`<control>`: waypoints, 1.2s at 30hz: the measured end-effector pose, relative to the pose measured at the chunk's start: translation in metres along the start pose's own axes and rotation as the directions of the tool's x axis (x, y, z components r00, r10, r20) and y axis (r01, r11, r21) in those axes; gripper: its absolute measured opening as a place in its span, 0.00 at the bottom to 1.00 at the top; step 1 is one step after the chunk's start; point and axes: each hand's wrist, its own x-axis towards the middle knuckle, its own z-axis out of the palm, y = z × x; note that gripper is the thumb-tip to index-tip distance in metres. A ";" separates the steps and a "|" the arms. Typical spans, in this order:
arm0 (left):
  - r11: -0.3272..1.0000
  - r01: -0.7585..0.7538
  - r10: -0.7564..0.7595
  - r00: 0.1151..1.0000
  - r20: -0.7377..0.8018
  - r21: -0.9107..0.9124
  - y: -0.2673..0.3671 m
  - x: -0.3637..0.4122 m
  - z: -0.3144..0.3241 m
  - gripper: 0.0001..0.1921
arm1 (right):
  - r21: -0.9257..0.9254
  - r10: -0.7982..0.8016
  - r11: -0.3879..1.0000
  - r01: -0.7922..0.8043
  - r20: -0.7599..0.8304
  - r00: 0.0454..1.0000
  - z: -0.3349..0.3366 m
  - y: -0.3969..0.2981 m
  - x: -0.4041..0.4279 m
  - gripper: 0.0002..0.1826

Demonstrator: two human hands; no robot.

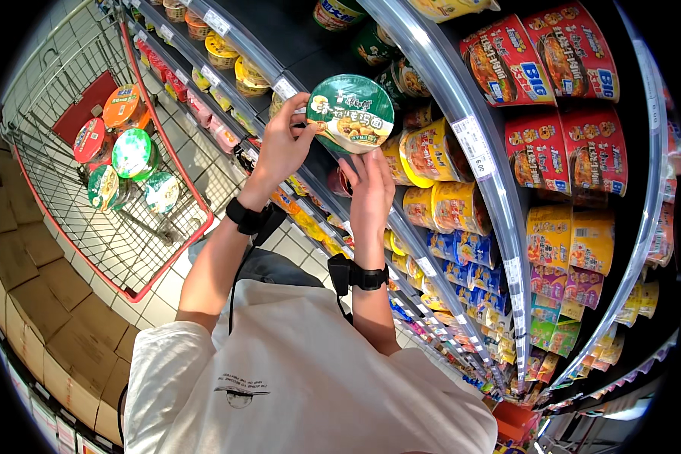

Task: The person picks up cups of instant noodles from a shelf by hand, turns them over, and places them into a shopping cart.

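A green-lidded instant noodle tub (350,113) is held up between both hands in front of the shelves, its printed lid facing the camera. My left hand (286,139) grips its left rim, thumb and fingers at the lid's edge. At its lower edge, the fingers of my right hand (371,181) support it from below. Down to the left stands a wire shopping cart (170,122) with a red rim. Inside lie several noodle tubs, among them an orange one (123,106), a red one (92,140) and a bright green one (133,152).
Shelves with clear price rails (471,133) run along the right, holding red noodle tubs (590,150), yellow tubs (431,150) and blue tubs (471,248). Stacked cardboard boxes (71,312) line the lower left. Pale floor tiles (301,244) show between the cart and shelves.
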 end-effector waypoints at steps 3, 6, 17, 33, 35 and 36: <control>1.000 0.000 -0.001 1.000 -0.027 -0.014 0.015 -0.006 -0.019 0.20 | 0.028 -0.043 0.999 0.044 -0.022 0.999 0.013 0.004 -0.004 0.23; 1.000 0.000 0.000 0.999 -0.037 -0.001 0.023 -0.011 -0.045 0.19 | 0.038 -0.048 0.998 0.049 -0.043 0.998 0.036 0.006 -0.009 0.19; 0.995 0.035 -0.012 0.974 -0.224 0.095 0.038 -0.046 -0.165 0.13 | 0.010 0.134 0.991 -0.134 0.034 0.990 0.138 0.039 -0.025 0.18; 0.852 0.470 -0.282 0.784 -0.553 0.231 -0.005 -0.166 -0.335 0.16 | -0.556 0.623 0.725 -0.405 0.281 0.730 0.263 0.172 -0.064 0.25; 0.774 0.586 -0.397 0.746 -0.535 0.242 -0.007 -0.174 -0.349 0.15 | -0.588 0.689 0.671 -0.452 0.270 0.673 0.265 0.188 -0.066 0.25; 0.688 0.678 -0.504 0.702 -0.504 0.256 -0.004 -0.175 -0.353 0.15 | -0.614 0.740 0.620 -0.488 0.250 0.625 0.265 0.195 -0.066 0.26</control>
